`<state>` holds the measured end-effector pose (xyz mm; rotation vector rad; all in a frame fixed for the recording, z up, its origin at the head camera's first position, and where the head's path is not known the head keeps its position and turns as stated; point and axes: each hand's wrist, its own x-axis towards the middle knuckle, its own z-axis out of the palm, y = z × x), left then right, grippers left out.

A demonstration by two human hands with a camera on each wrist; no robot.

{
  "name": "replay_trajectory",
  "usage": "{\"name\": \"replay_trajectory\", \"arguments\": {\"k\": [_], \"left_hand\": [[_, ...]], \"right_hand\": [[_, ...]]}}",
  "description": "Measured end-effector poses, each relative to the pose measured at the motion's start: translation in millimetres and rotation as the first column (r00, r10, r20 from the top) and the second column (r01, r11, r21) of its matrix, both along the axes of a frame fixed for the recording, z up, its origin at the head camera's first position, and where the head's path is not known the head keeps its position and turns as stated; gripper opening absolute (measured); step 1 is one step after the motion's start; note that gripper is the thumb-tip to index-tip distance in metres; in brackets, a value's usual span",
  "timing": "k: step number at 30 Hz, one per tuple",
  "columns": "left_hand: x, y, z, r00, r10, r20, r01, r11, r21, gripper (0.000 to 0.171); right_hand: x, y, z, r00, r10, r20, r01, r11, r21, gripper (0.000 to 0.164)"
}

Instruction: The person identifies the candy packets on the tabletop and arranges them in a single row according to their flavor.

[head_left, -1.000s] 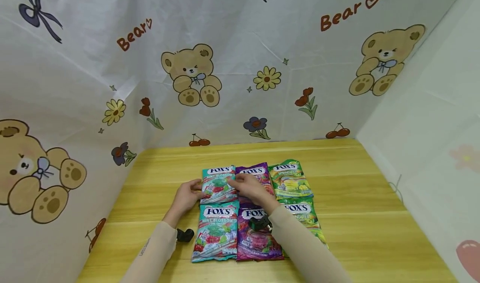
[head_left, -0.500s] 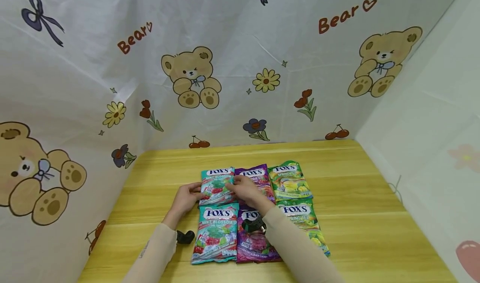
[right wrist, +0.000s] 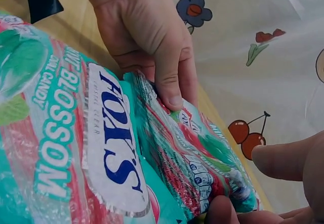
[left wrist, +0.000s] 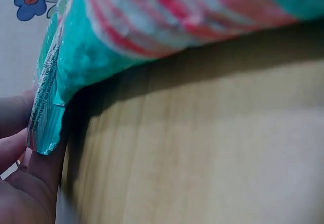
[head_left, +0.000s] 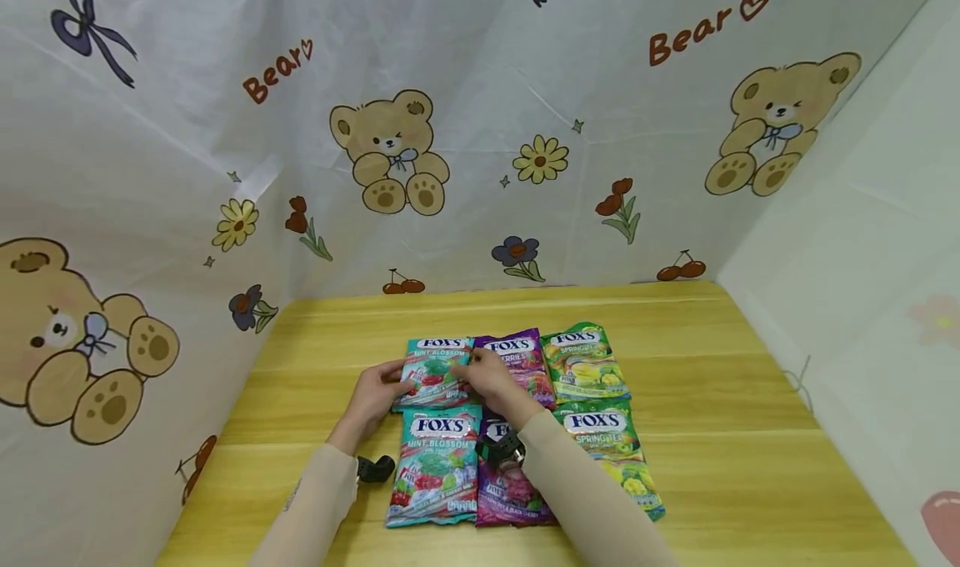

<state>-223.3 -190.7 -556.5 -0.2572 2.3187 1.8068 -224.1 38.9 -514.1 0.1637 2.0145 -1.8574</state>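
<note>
My left hand (head_left: 372, 393) grips the left edge of the rear teal Fox's Mint Blossom candy bag (head_left: 438, 373), its thumb lying on top. Over at that bag's right edge is my right hand (head_left: 490, 379), its thumb on the printed face. In the right wrist view the right thumb (right wrist: 221, 211) presses the rear bag (right wrist: 202, 148), while the index finger (right wrist: 283, 158) stands out straight. Directly in front lies a second teal bag (head_left: 437, 467). The left wrist view has the left fingers (left wrist: 15, 115) on a crimped teal edge (left wrist: 48, 127).
Beside the teal bags lie two purple Fox's bags, the rear one (head_left: 525, 367) and the front one (head_left: 510, 496), partly under my right arm. Farther right are two green Spring Tea bags (head_left: 583, 363). Wooden tabletop (head_left: 720, 434) surrounds them; a printed cloth wall (head_left: 465, 250) stands behind.
My right hand and forearm have shifted slightly left, uncovering more of the front green bag. The left hand keeps its grip on the rear teal bag. The head view has shifted slightly.
</note>
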Motion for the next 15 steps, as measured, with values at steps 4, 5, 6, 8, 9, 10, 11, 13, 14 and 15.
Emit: {"name": "replay_trajectory", "arguments": {"k": [4, 5, 6, 8, 9, 10, 11, 13, 14, 15], "left_hand": [[-3.1, 1.1, -0.7, 1.000, -0.003, 0.004, 0.003, 0.999, 0.037, 0.054], [-3.4, 1.2, -0.9, 1.000, -0.004, 0.004, 0.004, 0.999, 0.048, 0.054], [-3.5, 1.1, -1.4, 1.000, -0.003, 0.009, 0.003, 0.998, 0.060, 0.054], [-3.9, 0.7, -2.2, 1.000, -0.001, 0.017, -0.001, 0.995, 0.097, 0.054], [-4.2, 0.3, -2.6, 1.000, -0.003, 0.021, 0.000, 0.993, 0.118, 0.054], [-4.4, -0.3, -3.1, 1.000, -0.007, 0.020, 0.004, 0.990, 0.141, 0.054], [-4.7, -0.9, -3.5, 1.000, -0.009, 0.022, 0.005, 0.986, 0.166, 0.054], [-5.7, -2.4, -3.7, 1.000, -0.006, 0.027, 0.000, 0.977, 0.213, 0.055], [-6.2, -3.1, -3.6, 1.000, -0.005, 0.027, -0.001, 0.972, 0.237, 0.056], [-6.7, -4.1, -3.3, 1.000, -0.005, 0.023, -0.001, 0.966, 0.257, 0.057]], "right_hand": [[-4.0, 0.4, -0.4, 1.000, -0.014, 0.023, 0.015, 1.000, -0.020, 0.071], [-4.6, 0.2, -0.7, 1.000, -0.014, 0.027, 0.014, 1.000, -0.021, 0.070], [-4.9, 0.0, -1.2, 0.999, -0.013, 0.032, 0.014, 1.000, -0.023, 0.069], [-5.5, -0.4, -2.1, 0.999, -0.011, 0.033, 0.012, 1.000, -0.025, 0.068], [-5.9, -0.7, -2.5, 0.999, -0.010, 0.034, 0.011, 1.000, -0.026, 0.068], [-6.3, -1.1, -2.7, 0.999, -0.007, 0.033, 0.008, 0.999, -0.033, 0.068], [-6.7, -1.5, -2.8, 0.999, -0.008, 0.034, 0.009, 0.999, -0.040, 0.068], [-7.3, -2.5, -2.5, 0.999, -0.006, 0.035, 0.008, 0.998, -0.060, 0.069], [-7.8, -3.1, -2.2, 0.999, -0.005, 0.032, 0.008, 0.997, -0.073, 0.068], [-8.5, -3.9, -2.0, 1.000, -0.005, 0.031, 0.008, 0.996, -0.089, 0.067]]}}
